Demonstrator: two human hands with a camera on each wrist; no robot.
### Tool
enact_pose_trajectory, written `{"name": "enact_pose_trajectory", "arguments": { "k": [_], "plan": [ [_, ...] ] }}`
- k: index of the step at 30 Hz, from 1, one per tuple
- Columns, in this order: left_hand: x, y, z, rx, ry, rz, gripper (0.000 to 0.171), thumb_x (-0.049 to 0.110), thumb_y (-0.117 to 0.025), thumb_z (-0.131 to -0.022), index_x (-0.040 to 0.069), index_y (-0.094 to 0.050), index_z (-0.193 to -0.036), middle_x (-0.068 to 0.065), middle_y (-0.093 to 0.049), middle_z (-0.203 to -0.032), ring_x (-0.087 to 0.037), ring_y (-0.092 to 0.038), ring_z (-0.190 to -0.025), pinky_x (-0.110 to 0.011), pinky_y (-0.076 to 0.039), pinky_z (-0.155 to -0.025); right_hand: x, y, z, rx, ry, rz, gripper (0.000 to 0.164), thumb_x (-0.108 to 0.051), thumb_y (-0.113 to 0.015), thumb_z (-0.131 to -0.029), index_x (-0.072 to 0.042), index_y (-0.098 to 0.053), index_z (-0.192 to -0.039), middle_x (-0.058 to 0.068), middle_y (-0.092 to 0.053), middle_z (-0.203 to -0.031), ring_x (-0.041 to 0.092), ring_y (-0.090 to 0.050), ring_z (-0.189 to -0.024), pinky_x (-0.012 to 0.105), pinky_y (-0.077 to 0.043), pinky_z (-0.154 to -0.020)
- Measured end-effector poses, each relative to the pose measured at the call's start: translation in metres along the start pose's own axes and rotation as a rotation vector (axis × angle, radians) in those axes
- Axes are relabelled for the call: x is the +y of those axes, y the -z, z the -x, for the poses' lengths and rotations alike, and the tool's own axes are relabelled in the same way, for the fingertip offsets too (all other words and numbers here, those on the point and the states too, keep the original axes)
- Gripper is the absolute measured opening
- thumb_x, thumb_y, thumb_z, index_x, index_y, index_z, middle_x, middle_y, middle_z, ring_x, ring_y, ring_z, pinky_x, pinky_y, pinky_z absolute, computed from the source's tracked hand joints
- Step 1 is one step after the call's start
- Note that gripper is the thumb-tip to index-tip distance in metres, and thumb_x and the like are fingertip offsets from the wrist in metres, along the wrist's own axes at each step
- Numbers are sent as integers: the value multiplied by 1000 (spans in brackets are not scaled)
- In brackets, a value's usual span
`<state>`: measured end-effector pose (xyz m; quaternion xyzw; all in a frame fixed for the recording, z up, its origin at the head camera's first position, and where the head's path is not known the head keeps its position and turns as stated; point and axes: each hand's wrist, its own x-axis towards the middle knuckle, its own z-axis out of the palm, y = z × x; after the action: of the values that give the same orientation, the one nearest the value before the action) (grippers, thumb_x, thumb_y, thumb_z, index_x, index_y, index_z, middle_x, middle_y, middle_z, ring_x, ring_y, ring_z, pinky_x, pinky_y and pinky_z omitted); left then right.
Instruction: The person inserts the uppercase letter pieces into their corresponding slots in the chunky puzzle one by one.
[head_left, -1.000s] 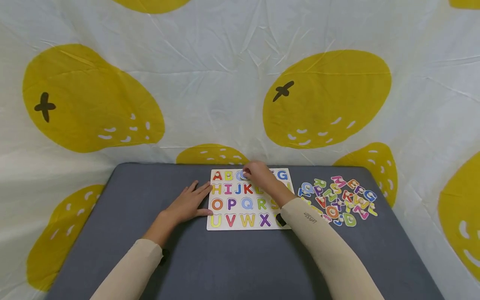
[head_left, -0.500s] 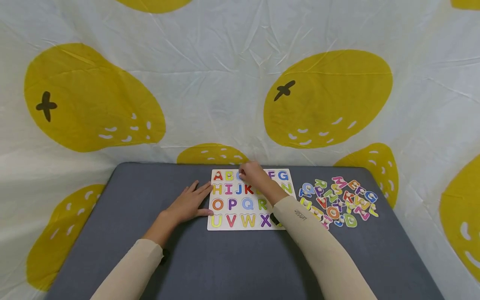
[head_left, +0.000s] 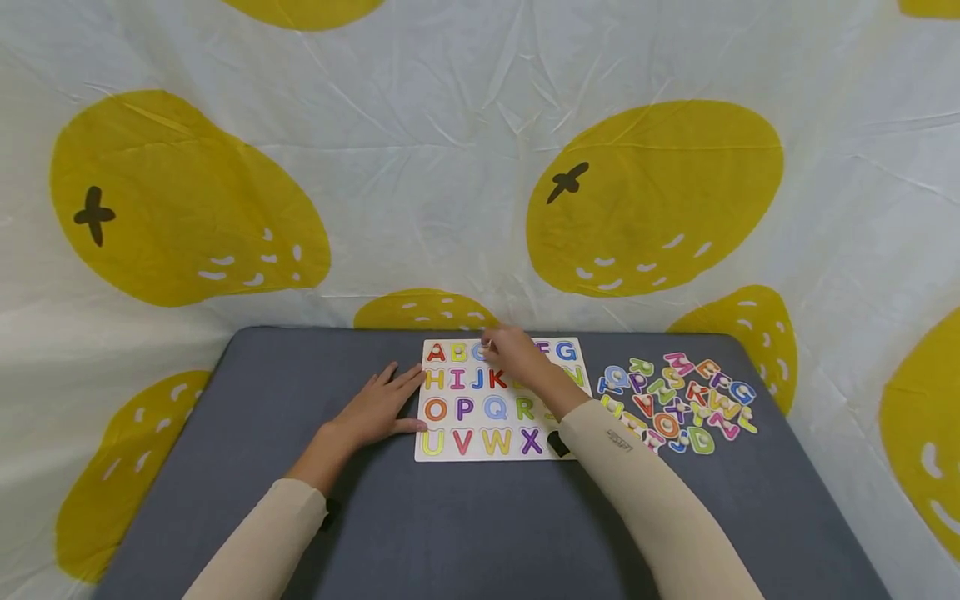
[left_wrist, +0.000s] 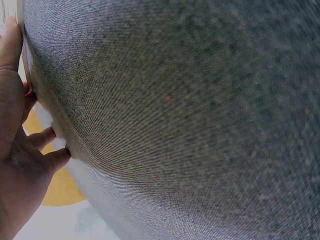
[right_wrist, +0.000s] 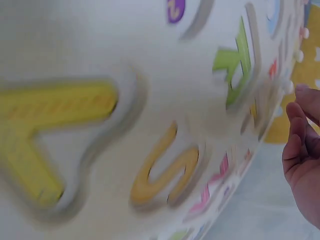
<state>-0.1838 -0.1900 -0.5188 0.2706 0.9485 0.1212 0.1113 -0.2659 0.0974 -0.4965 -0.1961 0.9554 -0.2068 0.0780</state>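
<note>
A white alphabet puzzle board (head_left: 480, 454) with coloured letter slots lies on the table. In its top row, the A piece (head_left: 436, 352) and B piece (head_left: 458, 352) sit in their slots, with knobs on top. My right hand (head_left: 517, 354) reaches over that row, thumb and finger pinching at the knob (right_wrist: 288, 86) of the blue C piece (head_left: 477, 352). This hand and forearm hide the slots to the right of C and part of the lower rows. My left hand (head_left: 381, 407) lies with fingers spread, thumb and fingertips at the board's left edge.
Several loose letter pieces (head_left: 675, 404) lie in a pile right of the board, some overlapping. The grey table (head_left: 450, 533) ends at the back against a white curtain (head_left: 427, 208) printed with yellow fruit.
My right hand first brought the C piece to its slot, shifted slightly left, then came back a little to the right. The piece now lies lower at the slot. My left hand stayed still.
</note>
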Motion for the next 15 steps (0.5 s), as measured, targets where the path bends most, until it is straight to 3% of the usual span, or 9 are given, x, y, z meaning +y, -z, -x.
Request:
{"name": "enact_pose_trajectory", "arguments": {
  "k": [10,15],
  "plan": [
    [2,4,0,-8,-3,14,94,62,-67,-92,13,-30,-164,-7,-29,-170,-49,-21,-156,-69,-25,-120,25,32,42,88,43,-41,21,-12,-72,-98,-2,-74,-116,8,-72,-100,22,-65,-90,39,-57,-83],
    [1,3,-1,-15,0,16,95,63,-67,-92,14,-30,-164,-6,-29,-171,-48,-20,-156,-69,-24,-120,46,47,68,113,-9,-56,23,-13,-74,-96,-4,-74,-117,7,-71,-99,21,-63,-88,39,-57,-80]
  ]
}}
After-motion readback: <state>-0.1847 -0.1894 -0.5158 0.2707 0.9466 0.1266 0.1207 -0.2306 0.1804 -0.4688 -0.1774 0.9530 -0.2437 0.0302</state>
